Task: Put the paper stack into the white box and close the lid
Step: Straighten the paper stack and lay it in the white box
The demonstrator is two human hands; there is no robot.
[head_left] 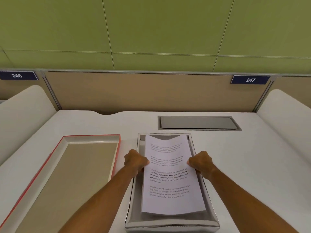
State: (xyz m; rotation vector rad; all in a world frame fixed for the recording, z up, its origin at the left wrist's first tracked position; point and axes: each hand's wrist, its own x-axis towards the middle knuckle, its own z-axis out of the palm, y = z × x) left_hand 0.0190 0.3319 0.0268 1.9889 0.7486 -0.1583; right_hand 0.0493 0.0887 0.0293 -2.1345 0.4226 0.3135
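Note:
The paper stack, white sheets with printed text, is held just inside the open white box in the middle of the desk. My left hand grips the stack's left edge and my right hand grips its right edge, both at mid-length. The stack's far end bends slightly near the box's back wall. The lid, red-edged with a tan inside, lies upside down on the desk to the left of the box.
A grey cable hatch is set into the white desk behind the box. Beige partitions with number plates 246 and 247 close off the back; white side panels rise at left and right.

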